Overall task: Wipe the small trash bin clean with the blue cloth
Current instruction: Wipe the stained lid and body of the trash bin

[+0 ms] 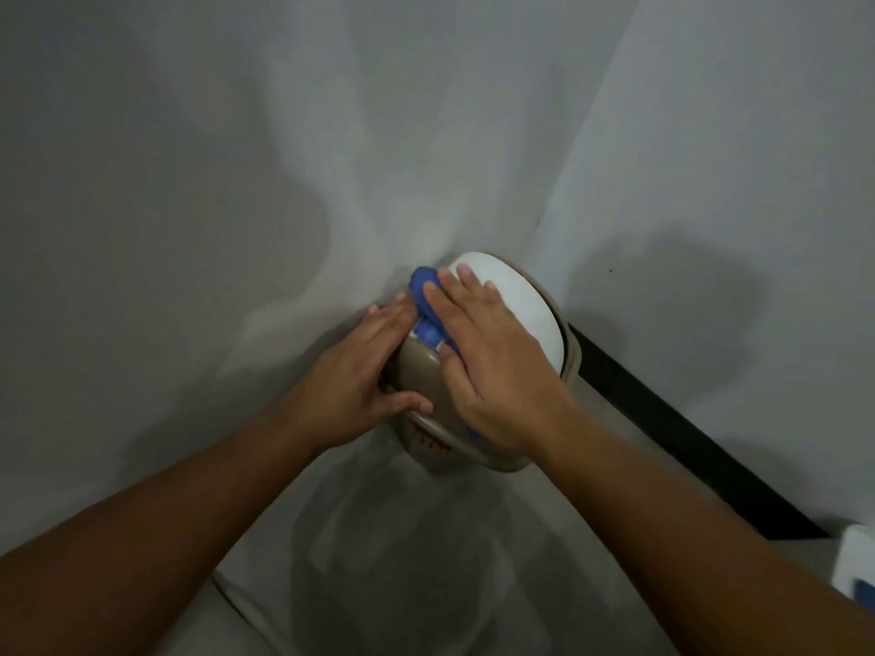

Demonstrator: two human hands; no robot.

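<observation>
A small beige trash bin (419, 376) with a white lid (516, 300) stands in the corner where two grey walls meet. My right hand (492, 352) lies flat on top of the bin and presses the bunched blue cloth (426, 300) against the lid. Blue cloth shows beyond my fingertips and under my palm edge. My left hand (360, 371) grips the bin's left side, thumb hooked over the front rim, fingers against the wall side.
Grey walls close in behind and to the left of the bin. A black skirting strip (672, 428) runs along the right wall's base. A white object with a blue mark (857, 565) sits at the right edge. Pale floor (379, 561) lies below.
</observation>
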